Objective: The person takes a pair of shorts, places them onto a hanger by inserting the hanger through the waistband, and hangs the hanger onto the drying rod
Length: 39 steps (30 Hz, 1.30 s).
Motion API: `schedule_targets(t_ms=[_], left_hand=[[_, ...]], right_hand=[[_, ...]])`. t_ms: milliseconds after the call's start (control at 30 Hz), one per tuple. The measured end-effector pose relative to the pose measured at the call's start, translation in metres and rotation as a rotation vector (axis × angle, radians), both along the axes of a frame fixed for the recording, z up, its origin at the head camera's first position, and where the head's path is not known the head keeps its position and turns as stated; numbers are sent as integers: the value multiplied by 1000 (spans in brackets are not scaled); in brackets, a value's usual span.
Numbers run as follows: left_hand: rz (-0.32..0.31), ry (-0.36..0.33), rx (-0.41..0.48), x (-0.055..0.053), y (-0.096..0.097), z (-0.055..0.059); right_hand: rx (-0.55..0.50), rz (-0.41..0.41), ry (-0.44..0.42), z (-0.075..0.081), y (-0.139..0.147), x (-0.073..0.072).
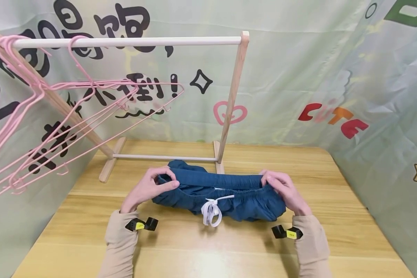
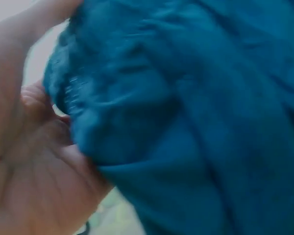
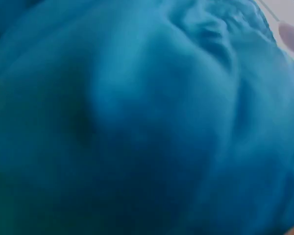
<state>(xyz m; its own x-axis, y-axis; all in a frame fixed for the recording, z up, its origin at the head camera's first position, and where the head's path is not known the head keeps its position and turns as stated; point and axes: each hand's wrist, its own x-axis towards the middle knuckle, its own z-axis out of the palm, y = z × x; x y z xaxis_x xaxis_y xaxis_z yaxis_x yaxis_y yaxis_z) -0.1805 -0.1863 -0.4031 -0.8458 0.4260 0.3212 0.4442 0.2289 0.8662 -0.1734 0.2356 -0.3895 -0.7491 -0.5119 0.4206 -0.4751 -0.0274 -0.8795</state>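
Observation:
Dark blue drawstring pants [image 1: 226, 202] hang bunched between my two hands, over the table. Their elastic waistband is stretched sideways, so its opening shows, and a white drawstring [image 1: 211, 212] is tied in a bow at the front. My left hand [image 1: 156, 183] pinches the waistband's left end between thumb and fingers. At the right end, my right hand [image 1: 283, 187] grips the band, some fingertips hidden by the cloth. Blue fabric [image 2: 152, 107] fills most of the left wrist view beside my palm. The right wrist view is nearly all blurred cloth [image 3: 152, 112].
A rack with a white top rail [image 1: 125, 41] and wooden legs stands on the wooden table [image 1: 212, 256], behind the pants. Several pink hangers [image 1: 90, 83] hang at the rail's left. A printed curtain [image 1: 281, 77] surrounds the table's back and sides.

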Motion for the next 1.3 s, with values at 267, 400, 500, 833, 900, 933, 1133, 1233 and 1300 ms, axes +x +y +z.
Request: schedule_targets(t_ms=[267,400,500,833,900,933,1133,1233,1300], left_hand=[[-19,15,-38,7,-11,6],[13,61,16,5,-12,7],[50,81,46,5,-10,8],[116,28,-158,3,-2,5],[99,10,-207,2,-3,4],[89,0,-233,1,-3,3],[31,-90,-346,4,-4,1],[64,-48,-304,6,-4,4],[135,56,-248,8,-4,7]], right_hand=[[273,-50,17,5,15,9],[288,-195,151,7,8,8],[270,-349,272,8,2,7],[318,-547,276,6,-11,1],[335,-559,247,5,-13,0],[337,-562,238,4,-15,-1],[330,-555,242,1,-19,-1],[312,-552,259,0,-22,-1],[305,-550,270,1,-23,-1]])
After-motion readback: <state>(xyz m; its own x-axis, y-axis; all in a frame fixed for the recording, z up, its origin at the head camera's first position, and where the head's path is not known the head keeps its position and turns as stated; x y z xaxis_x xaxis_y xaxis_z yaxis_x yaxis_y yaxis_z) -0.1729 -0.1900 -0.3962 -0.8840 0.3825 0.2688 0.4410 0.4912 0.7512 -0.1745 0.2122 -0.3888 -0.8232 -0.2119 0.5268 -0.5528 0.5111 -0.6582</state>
